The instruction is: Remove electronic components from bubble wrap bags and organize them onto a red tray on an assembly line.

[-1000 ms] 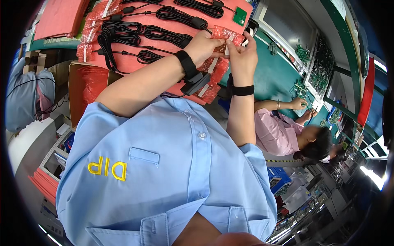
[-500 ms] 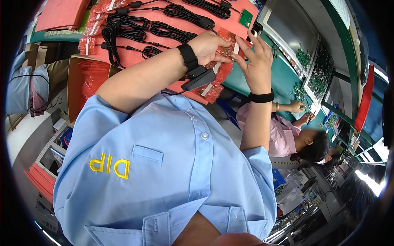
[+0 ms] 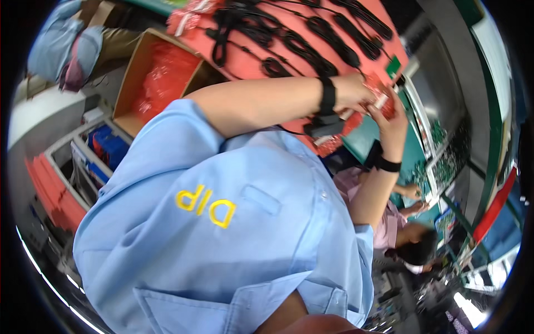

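Both my hands meet at a red bubble-wrap bag point(image 3: 374, 83) with a white strip point(image 3: 381, 101) on it, over the right edge of the pink mat point(image 3: 250, 65). My left hand point(image 3: 351, 93) is closed on the bag; a black strap and a dark box-shaped device point(image 3: 324, 126) are at that wrist. My right hand point(image 3: 394, 123) has its fingers bent around the bag's right side, blurred by motion. More red bubble wrap point(image 3: 332, 145) lies below the left hand. Coiled black cables point(image 3: 332, 43) lie on the mat beyond it.
A small green circuit board point(image 3: 394, 65) lies at the mat's far right corner. To the left stands a cardboard box point(image 3: 129, 83) holding red bubble wrap point(image 3: 166, 78). At the right, a pink-sleeved co-worker's hand point(image 3: 413, 192) is near green parts point(image 3: 436, 133) in a tray.
The view has swung, so mat, cables and hands sit farther right. My right hand's fingers, spread before, are now bent onto the bag. My left hand still holds it.
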`<state>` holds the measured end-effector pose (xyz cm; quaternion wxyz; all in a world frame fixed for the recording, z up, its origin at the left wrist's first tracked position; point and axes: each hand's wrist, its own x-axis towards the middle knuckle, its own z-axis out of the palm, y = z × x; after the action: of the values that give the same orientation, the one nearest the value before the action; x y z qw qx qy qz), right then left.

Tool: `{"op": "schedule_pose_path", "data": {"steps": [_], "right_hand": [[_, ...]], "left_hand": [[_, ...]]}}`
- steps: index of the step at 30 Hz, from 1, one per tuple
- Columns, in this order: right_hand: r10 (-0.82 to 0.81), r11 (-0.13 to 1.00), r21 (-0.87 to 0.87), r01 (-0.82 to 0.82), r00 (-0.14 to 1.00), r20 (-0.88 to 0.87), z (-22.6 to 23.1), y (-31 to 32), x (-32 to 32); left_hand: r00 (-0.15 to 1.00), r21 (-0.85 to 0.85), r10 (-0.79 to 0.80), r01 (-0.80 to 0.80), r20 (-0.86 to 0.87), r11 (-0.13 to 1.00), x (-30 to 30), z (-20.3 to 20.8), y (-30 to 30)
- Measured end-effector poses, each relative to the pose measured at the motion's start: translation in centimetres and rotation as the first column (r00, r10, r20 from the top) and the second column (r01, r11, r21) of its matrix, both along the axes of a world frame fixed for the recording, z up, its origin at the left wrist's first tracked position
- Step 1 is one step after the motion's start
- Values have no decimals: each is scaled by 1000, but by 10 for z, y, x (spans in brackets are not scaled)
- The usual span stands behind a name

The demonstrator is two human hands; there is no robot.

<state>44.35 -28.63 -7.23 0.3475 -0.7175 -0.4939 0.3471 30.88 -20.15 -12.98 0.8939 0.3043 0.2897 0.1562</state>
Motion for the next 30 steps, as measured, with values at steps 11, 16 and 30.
{"op": "schedule_pose_path", "data": {"steps": [11, 16, 30], "right_hand": [[-103, 990, -108, 96, 992, -66, -32, -23, -14], [-101, 986, -108, 126, 973, 209, -19, -10, -46], [-143, 989, 60, 135, 978, 151, -35, 104, 3]], "left_hand": [[939, 471, 290, -343, 185, 813, -242, 94, 20], [188, 582, 901, -708, -391, 401, -427, -47, 63], [-155, 262, 212, -642, -965, 721, -649, -358, 62]]}}
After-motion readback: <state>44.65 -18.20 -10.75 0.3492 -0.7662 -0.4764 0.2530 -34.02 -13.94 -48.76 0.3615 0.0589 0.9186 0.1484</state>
